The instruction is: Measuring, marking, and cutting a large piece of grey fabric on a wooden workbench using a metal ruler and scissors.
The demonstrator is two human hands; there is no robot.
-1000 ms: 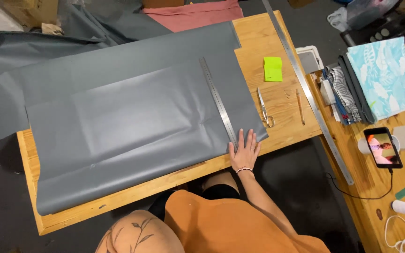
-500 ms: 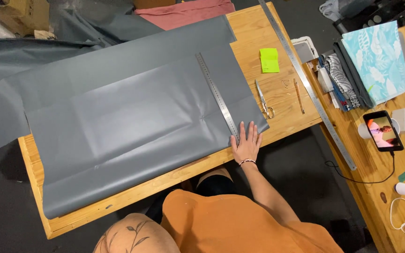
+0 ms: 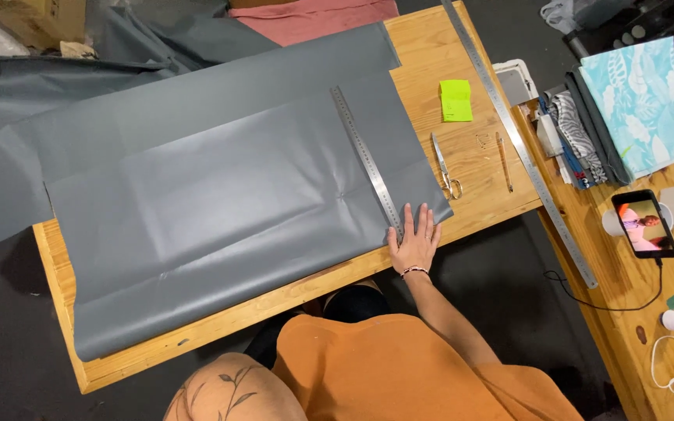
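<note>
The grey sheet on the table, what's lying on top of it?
On the grey sheet lie a metal ruler and the right hand, flat at the ruler's near end. What lies under the sheet is hidden.

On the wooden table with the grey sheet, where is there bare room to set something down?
Bare wood shows between the scissors and pencil, and above the green notepad beside the long ruler. The grey sheet covers the rest, with the short ruler and right hand on it. The side table is crowded.
</note>
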